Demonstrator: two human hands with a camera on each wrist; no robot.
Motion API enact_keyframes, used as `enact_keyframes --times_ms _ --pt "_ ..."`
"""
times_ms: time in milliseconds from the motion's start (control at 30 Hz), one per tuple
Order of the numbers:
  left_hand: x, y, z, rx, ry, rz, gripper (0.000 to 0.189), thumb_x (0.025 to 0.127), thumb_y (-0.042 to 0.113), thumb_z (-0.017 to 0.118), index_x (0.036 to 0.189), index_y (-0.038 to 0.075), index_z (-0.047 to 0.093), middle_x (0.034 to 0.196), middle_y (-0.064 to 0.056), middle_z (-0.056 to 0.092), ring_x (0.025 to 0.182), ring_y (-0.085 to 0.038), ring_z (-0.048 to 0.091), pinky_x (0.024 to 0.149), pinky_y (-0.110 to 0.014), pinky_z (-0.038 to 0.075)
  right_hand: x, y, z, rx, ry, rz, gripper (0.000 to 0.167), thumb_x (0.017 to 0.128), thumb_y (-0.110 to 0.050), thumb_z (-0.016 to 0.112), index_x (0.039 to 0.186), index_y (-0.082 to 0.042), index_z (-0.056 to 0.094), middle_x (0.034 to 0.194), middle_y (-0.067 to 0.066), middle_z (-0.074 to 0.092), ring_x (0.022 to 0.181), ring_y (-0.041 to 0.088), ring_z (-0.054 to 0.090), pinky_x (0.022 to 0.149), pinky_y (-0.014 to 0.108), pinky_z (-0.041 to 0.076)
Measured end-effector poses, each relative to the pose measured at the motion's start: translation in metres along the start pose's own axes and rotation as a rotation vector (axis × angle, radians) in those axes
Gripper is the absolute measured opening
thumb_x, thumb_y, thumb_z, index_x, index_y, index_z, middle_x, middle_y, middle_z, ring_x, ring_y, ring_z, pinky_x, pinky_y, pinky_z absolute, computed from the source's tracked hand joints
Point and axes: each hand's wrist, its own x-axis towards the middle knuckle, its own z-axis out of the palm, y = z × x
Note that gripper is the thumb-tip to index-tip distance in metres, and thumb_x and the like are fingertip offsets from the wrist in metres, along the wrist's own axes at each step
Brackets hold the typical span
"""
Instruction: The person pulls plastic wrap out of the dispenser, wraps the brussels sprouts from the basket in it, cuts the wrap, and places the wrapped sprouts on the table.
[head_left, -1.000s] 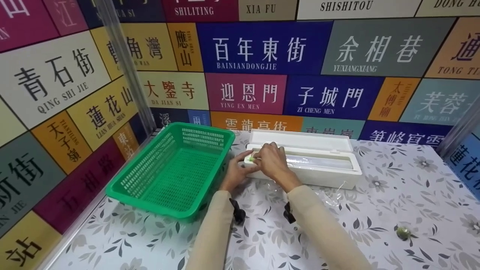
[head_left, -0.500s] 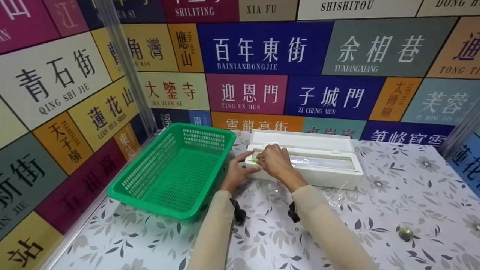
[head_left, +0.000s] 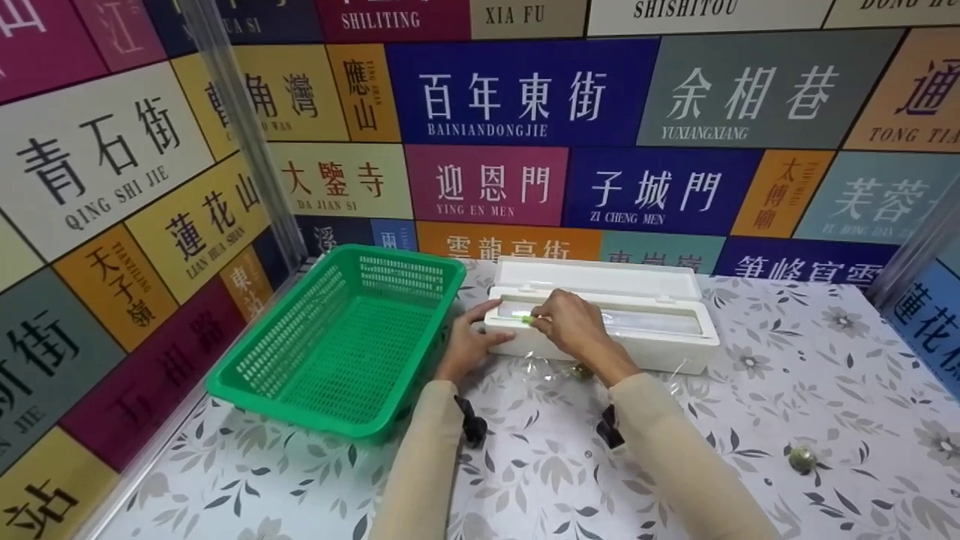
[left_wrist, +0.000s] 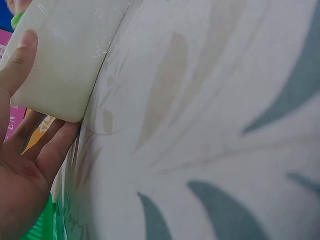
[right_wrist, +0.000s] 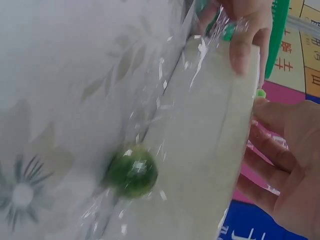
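Note:
A white cling film box (head_left: pixel 637 351) stands with its lid (head_left: pixel 600 279) raised, showing the clear film roll (head_left: pixel 652 321). My left hand (head_left: pixel 466 343) grips its left end; in the left wrist view the thumb (left_wrist: pixel 22 57) lies on the box's face and the fingers bend at its end. My right hand (head_left: pixel 574 324) pinches a small green slide cutter (head_left: pixel 527 320) on the front rim. Clear film (head_left: pixel 538 367) hangs down the front. In the right wrist view a round green fruit (right_wrist: pixel 134 171), like a small lime, sits by the box under the film.
A green perforated basket (head_left: pixel 292 412) stands left of the box, close to my left forearm. A second round green fruit (head_left: pixel 802 459), seemingly wrapped, lies at the right on the floral tablecloth (head_left: pixel 540 495). A sign-patterned wall (head_left: pixel 517 97) rises behind.
My right hand has slid rightward along the box rim with the green cutter. The fruit in front of the box has come into view beneath the right wrist. My left hand stays at the box's end.

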Motion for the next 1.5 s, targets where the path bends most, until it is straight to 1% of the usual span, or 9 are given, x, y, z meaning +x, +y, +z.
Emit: enact_keyframes --times_ms 200,367,533,700,933,1067,1167,1300,1500 --pt "-0.001 -0.001 -0.002 -0.003 -0.006 -0.023 0.063 0.079 0.004 0.082 0.138 0.010 0.061 0.145 -0.017 0.056 0.117 -0.021 0.057 0.084 -0.017 0.051 -0.005 0.017 0.001 0.181 0.007 0.024 0.021 0.091 -0.023 0.074 0.107 -0.010 0.079 0.105 0.012 0.071 0.102 0.033 0.060 0.091 0.049 0.048" --pt "0.000 -0.001 -0.001 -0.011 -0.015 0.003 0.062 0.081 0.004 0.081 0.139 0.007 0.059 0.144 -0.019 0.057 0.118 -0.021 0.057 0.086 -0.018 0.052 -0.004 0.024 0.000 0.255 -0.005 0.045 0.022 0.090 -0.023 0.075 0.106 -0.009 0.079 0.108 0.014 0.070 0.107 0.035 0.061 0.098 0.052 0.045" --pt "-0.002 -0.002 0.000 -0.058 -0.034 0.047 0.061 0.082 0.003 0.080 0.139 0.003 0.058 0.142 -0.023 0.056 0.109 -0.021 0.059 0.087 -0.023 0.055 -0.005 0.028 -0.001 0.291 -0.007 0.053 0.020 0.089 -0.022 0.075 0.104 -0.009 0.080 0.109 0.015 0.070 0.107 0.035 0.061 0.097 0.052 0.046" --pt "-0.004 -0.003 0.002 -0.077 -0.046 0.053 0.062 0.080 0.007 0.082 0.138 0.004 0.059 0.142 -0.024 0.056 0.105 -0.017 0.061 0.085 -0.021 0.056 -0.009 0.035 -0.002 0.314 -0.015 0.060 0.020 0.089 -0.021 0.075 0.104 -0.009 0.080 0.108 0.015 0.069 0.107 0.035 0.060 0.095 0.050 0.048" --pt "-0.002 -0.003 0.001 -0.051 -0.030 0.031 0.062 0.081 0.003 0.080 0.139 0.005 0.058 0.142 -0.022 0.056 0.113 -0.022 0.061 0.090 -0.021 0.054 -0.017 0.059 -0.012 0.391 -0.054 0.091 0.022 0.091 -0.021 0.073 0.107 -0.008 0.078 0.114 0.015 0.065 0.114 0.033 0.056 0.092 0.045 0.053" --pt "-0.001 -0.006 -0.001 -0.049 -0.015 0.045 0.062 0.081 -0.001 0.079 0.139 0.002 0.057 0.141 -0.025 0.057 0.114 -0.025 0.061 0.088 -0.021 0.055 -0.024 0.073 -0.016 0.387 -0.048 0.083 0.021 0.091 -0.020 0.073 0.107 -0.008 0.078 0.113 0.014 0.066 0.112 0.033 0.055 0.088 0.039 0.052" --pt "-0.001 -0.007 -0.001 -0.054 -0.022 0.033 0.063 0.081 0.002 0.080 0.139 0.004 0.057 0.138 -0.025 0.058 0.111 -0.024 0.063 0.084 -0.021 0.056 -0.027 0.079 -0.016 0.380 -0.024 0.051 0.019 0.090 -0.017 0.073 0.105 -0.006 0.079 0.110 0.014 0.066 0.110 0.034 0.057 0.089 0.041 0.053" --pt "-0.002 -0.006 0.000 -0.057 -0.024 0.009 0.063 0.081 0.004 0.081 0.140 0.007 0.058 0.139 -0.024 0.058 0.111 -0.023 0.063 0.083 -0.022 0.056 -0.028 0.082 -0.015 0.398 0.015 0.026 0.018 0.088 -0.016 0.076 0.102 -0.006 0.078 0.111 0.015 0.068 0.113 0.035 0.058 0.099 0.050 0.050" --pt "-0.001 -0.003 0.000 -0.037 -0.017 -0.012 0.063 0.081 0.003 0.080 0.140 0.007 0.058 0.142 -0.021 0.056 0.117 -0.023 0.058 0.094 -0.027 0.055 -0.021 0.081 -0.018 0.485 -0.012 0.021 0.023 0.086 -0.019 0.078 0.103 -0.005 0.074 0.133 0.019 0.061 0.131 0.038 0.049 0.115 0.058 0.036"
